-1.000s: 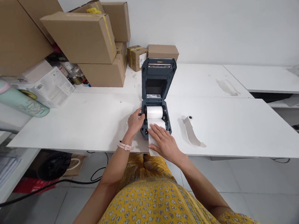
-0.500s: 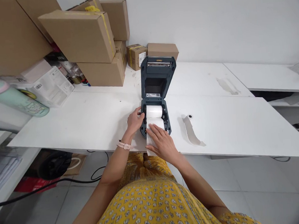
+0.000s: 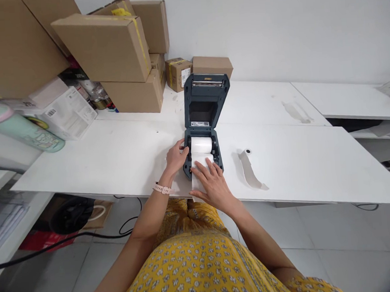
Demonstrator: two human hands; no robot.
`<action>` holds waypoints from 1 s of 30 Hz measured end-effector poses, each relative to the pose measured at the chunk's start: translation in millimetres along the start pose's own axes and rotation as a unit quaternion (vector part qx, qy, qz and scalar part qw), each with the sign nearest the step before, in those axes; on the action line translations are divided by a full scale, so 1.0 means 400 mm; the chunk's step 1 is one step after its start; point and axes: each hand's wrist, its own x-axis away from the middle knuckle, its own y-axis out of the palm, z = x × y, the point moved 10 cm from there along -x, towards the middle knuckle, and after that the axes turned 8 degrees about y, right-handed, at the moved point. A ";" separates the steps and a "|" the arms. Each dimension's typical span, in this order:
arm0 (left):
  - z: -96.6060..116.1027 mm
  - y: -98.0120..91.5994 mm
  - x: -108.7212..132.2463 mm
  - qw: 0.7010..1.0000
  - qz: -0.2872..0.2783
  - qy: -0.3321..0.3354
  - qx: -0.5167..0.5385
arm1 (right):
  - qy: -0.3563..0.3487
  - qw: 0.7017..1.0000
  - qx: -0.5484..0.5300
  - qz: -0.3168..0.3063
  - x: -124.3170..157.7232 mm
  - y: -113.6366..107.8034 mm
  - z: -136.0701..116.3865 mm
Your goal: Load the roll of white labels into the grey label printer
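A dark grey label printer point(image 3: 206, 100) stands on the white table with its lid up. Inside it sits a roll of white label paper point(image 3: 201, 144), and a strip of that paper runs forward over the printer's front and the table edge. My left hand point(image 3: 176, 158) grips the printer's left side, thumb towards the roll and some fingertips hidden. Across the paper strip at the front lies my right hand point(image 3: 214, 184), fingers stretched out and spread, palm down. To the right, a small core with a curled strip of backing paper point(image 3: 250, 171) rests on the table.
Cardboard boxes point(image 3: 103, 48) are stacked at the back left, with smaller boxes point(image 3: 212, 64) behind the printer. A mint-green bottle point(image 3: 30, 131) and a white carton point(image 3: 66, 112) stand on the left. The table's front edge point(image 3: 295, 201) runs just before my body; black cables hang below.
My right hand's fingers have spread a little and shifted slightly over the paper strip. The left hand keeps its place on the printer's side.
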 end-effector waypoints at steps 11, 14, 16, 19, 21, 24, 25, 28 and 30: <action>-0.005 0.002 0.002 1.000 0.000 0.002 0.024 | -0.011 1.000 0.013 -0.006 -0.001 -0.002 -0.001; -0.009 0.000 0.000 1.000 -0.001 -0.001 0.025 | -0.011 1.000 0.012 -0.001 0.000 -0.007 -0.001; -0.011 0.001 -0.002 1.000 -0.005 -0.003 0.029 | -0.013 1.000 0.014 0.000 0.000 -0.006 -0.001; -0.009 0.007 0.002 0.999 -0.006 -0.007 0.036 | -0.016 1.000 0.021 -0.003 0.002 0.004 0.002; -0.005 0.015 0.015 0.998 -0.002 -0.009 0.058 | -0.020 1.000 0.023 -0.003 0.003 0.012 0.002; 0.004 0.032 0.055 0.991 0.003 -0.004 0.134 | -0.031 0.999 0.013 -0.012 0.010 0.015 0.002; 0.004 0.039 0.073 0.987 0.002 -0.003 0.161 | -0.038 0.999 0.004 -0.020 0.013 0.009 0.004; -0.011 0.068 0.129 0.973 -0.019 -0.019 0.228 | -0.081 0.992 -0.077 -0.053 0.013 -0.051 0.015; -0.017 0.086 0.158 0.962 -0.037 -0.015 0.272 | -0.083 0.982 -0.169 -0.021 -0.021 -0.148 0.057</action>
